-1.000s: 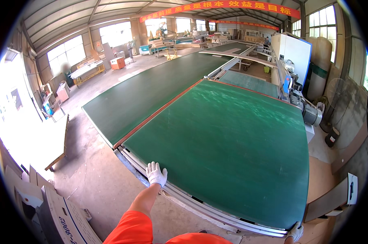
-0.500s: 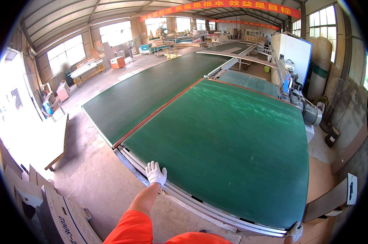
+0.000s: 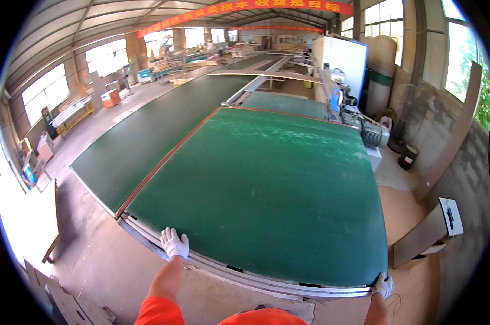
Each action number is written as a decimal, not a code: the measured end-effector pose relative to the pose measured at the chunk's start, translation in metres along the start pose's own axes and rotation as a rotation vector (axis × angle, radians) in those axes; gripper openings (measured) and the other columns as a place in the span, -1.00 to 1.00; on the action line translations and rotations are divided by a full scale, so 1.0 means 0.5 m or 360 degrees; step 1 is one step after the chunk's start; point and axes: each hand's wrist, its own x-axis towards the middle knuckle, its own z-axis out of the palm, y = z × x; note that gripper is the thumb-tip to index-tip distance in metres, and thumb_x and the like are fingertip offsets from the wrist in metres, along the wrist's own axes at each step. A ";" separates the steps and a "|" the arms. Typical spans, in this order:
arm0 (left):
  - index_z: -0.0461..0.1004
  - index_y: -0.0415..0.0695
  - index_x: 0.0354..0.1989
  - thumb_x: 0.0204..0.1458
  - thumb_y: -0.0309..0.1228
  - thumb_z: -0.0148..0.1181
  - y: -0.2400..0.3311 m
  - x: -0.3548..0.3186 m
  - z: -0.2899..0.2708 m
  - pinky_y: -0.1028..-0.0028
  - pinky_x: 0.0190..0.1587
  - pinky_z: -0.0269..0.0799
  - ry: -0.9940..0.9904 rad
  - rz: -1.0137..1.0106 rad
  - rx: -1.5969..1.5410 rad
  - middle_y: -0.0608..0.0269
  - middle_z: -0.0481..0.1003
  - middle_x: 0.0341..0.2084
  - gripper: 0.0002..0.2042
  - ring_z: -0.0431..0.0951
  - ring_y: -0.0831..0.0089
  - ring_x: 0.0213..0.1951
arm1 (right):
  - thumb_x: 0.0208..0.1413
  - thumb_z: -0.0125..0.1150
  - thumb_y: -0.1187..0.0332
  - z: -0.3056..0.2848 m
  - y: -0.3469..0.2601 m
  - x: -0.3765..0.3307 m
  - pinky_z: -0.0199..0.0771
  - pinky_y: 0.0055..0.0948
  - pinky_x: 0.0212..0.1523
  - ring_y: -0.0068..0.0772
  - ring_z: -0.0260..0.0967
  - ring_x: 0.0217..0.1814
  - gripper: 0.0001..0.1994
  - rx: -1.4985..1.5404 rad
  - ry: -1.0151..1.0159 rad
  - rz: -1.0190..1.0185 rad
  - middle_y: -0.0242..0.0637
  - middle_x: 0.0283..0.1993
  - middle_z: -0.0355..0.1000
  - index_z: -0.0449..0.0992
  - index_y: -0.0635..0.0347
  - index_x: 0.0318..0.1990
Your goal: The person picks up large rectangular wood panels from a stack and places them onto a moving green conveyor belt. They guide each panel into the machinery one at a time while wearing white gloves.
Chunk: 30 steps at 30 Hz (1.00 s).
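Note:
A wide green belt conveyor table (image 3: 266,200) fills the middle of the view, with a pale metal rail (image 3: 245,279) along its near edge. My left hand (image 3: 175,244), in a white knitted glove, rests on that near edge toward the left, its fingers stretched out over the belt's border. At the near right corner, my right hand (image 3: 383,286), also gloved, has its fingers bent round the table's edge; part of its grip is hidden. Nothing loose is in either hand. Both forearms come from orange sleeves.
Beside the table on the left runs a darker long conveyor (image 3: 158,130). A motor (image 3: 372,132) and a white cabinet (image 3: 342,65) stand at the far right. A control stand (image 3: 426,233) is right of my right hand. A low table (image 3: 39,216) stands at the left.
My view has swung to the right, so the table and both hands sit farther left in the picture. Both hands stay on the table's edge.

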 end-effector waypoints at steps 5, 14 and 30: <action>0.39 -0.32 0.47 0.31 -0.06 0.17 0.008 0.000 0.000 -0.06 0.68 -0.09 0.0000 0.0016 -0.0004 -0.20 0.26 0.57 -0.31 0.10 -0.19 0.63 | 0.29 0.19 -0.25 -0.007 -0.006 -0.015 0.40 0.03 0.40 0.10 0.41 0.39 -0.32 0.0031 0.0084 0.0136 0.04 0.26 0.59 0.64 0.24 0.19; 0.38 -0.33 0.49 0.35 -0.06 0.13 0.013 0.000 -0.002 -0.05 0.69 -0.11 -0.0049 0.0017 0.0005 -0.18 0.24 0.59 -0.32 0.08 -0.16 0.64 | 0.28 0.22 -0.26 -0.030 -0.016 -0.019 0.41 0.00 0.42 -0.01 0.37 0.45 -0.35 -0.0029 -0.0011 0.0172 -0.13 0.28 0.59 0.64 0.11 0.22; 0.35 -0.31 0.52 0.39 -0.06 0.10 0.024 -0.005 -0.025 -0.02 0.69 -0.09 -0.0118 -0.0013 0.0088 -0.18 0.23 0.60 -0.32 0.10 -0.11 0.65 | 0.29 0.14 -0.30 -0.043 -0.032 -0.030 0.36 -0.02 0.48 -0.01 0.31 0.52 -0.28 -0.0032 -0.0013 0.0186 -0.14 0.36 0.57 0.63 0.15 0.27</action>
